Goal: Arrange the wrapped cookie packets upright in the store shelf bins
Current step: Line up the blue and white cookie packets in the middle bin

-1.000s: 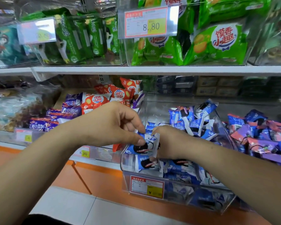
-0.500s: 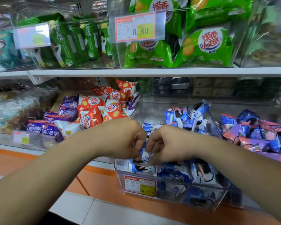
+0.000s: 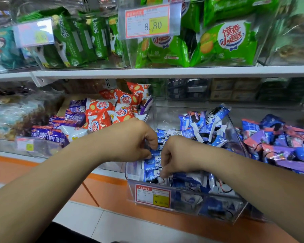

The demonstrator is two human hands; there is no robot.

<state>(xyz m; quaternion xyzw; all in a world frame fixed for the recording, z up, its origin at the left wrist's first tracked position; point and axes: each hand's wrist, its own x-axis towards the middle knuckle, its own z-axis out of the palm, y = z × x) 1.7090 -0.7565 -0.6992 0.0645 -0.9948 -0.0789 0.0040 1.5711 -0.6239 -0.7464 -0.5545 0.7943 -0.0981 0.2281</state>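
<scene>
Your left hand and right hand meet, knuckles up, above a clear bin. Both pinch the upper edges of a short row of blue cookie packets squeezed between them (the fingertips are partly hidden). Beyond the right hand, loose packets lie jumbled. Press the row together evenly, stand it against the wall nearest you, and let go only once it feels steady.

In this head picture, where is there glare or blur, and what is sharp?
Head view: glare whitens the left price tag; head view: the 8.80 price tag and the blue cookie packets pinched by the left hand and right hand are fairly sharp; head view: the upper right clear bin is smeared by blur.
</scene>
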